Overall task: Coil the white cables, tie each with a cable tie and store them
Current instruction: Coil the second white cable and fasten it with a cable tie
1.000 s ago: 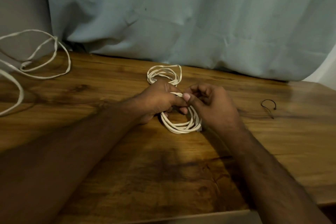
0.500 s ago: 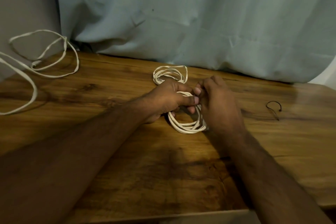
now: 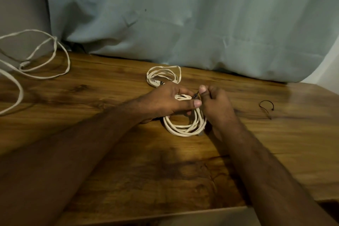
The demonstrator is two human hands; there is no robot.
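Note:
A coiled white cable [image 3: 184,126] lies on the wooden table [image 3: 128,170] at its middle. My left hand [image 3: 165,102] pinches the top of this coil. My right hand [image 3: 215,103] is closed on a thin black cable tie [image 3: 196,95] whose end sticks out at the coil's top, between both hands. Behind them rests a second coiled white cable [image 3: 163,75]. A loose white cable [image 3: 36,57] sprawls at the far left. Another black cable tie [image 3: 266,107] lies bent on the table to the right.
A grey-blue curtain [image 3: 183,24] hangs along the table's back edge. A pale flat surface [image 3: 211,216] shows below the table's front edge.
My right hand has lifted and drawn slightly right, and the black tie's end now shows between the fingertips. My left hand keeps its grip on the coil.

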